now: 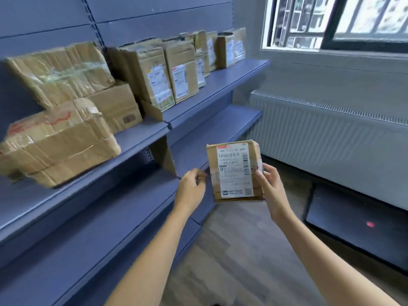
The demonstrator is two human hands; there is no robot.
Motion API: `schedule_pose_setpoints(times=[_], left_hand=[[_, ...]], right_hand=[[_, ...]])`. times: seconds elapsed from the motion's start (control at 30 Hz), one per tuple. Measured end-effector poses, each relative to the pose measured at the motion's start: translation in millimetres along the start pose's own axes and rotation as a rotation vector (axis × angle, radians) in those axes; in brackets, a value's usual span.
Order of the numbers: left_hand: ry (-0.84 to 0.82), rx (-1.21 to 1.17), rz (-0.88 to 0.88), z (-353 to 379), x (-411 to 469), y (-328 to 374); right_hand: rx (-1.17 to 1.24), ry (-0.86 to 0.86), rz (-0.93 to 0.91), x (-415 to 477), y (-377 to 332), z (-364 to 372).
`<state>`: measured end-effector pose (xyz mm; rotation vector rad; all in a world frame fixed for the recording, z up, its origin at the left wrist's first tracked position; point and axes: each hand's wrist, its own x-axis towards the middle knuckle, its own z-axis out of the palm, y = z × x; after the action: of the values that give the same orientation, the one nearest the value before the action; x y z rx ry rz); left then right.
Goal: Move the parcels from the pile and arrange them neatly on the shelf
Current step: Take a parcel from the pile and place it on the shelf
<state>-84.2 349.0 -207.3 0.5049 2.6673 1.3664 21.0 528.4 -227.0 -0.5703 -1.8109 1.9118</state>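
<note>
1. The right hand (270, 186) grips a small cardboard parcel (234, 173) by its right side, thumb on the front and fingers wrapped behind.
2. The parcel is held upright in the air, in front of the blue metal shelving and just beside the front edge of the lower shelf (209, 133). Its white shipping label (236, 155), printed with barcodes, faces the camera.
3. The left hand (191, 186) sits at the parcel's left edge with its fingers curled. Whether it pinches the box or only hovers beside it cannot be told.
4. On the upper shelf (234, 74), a row of labelled parcels (183, 69) stands upright, side by side, running towards the window end.
5. To the left on that level are three larger cartons: a crumpled taped one (57, 140) at the front, a plain box (117, 104) behind it, and a flattened one (59, 71) leaning on top.
6. A white radiator (320, 138) runs under the window (331, 21), with a dark flat object (357, 226) on the wood floor (231, 250) below.
</note>
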Motion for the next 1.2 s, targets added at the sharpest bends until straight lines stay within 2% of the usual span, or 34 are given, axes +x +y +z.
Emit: schedule_pose_setpoints(times=[0.23, 0.4, 0.7, 1.0, 1.2], left_hand=[[-0.110, 0.052, 0.162, 39.0, 73.3, 29.3], [-0.274, 0.109, 0.267, 87.0, 102.8, 43.8], [-0.420, 0.125, 0.365, 154.8, 155.7, 77.8], [-0.398, 0.063, 0.341, 254.8, 231.5, 148.6], [-0.346, 0.014, 0.304, 288.2, 271.5, 185.6]], right_hand=[[0.035, 0.203, 0.006, 33.4, -4.5, -38.3], [0.070, 0.364, 0.026, 56.0, 3.4, -60.6], [0.115, 0.529, 0.082, 107.0, 22.7, -115.4], [0.125, 0.453, 0.072, 220.0, 12.7, -207.2], [0.072, 0.322, 0.068, 308.5, -1.0, -244.8]])
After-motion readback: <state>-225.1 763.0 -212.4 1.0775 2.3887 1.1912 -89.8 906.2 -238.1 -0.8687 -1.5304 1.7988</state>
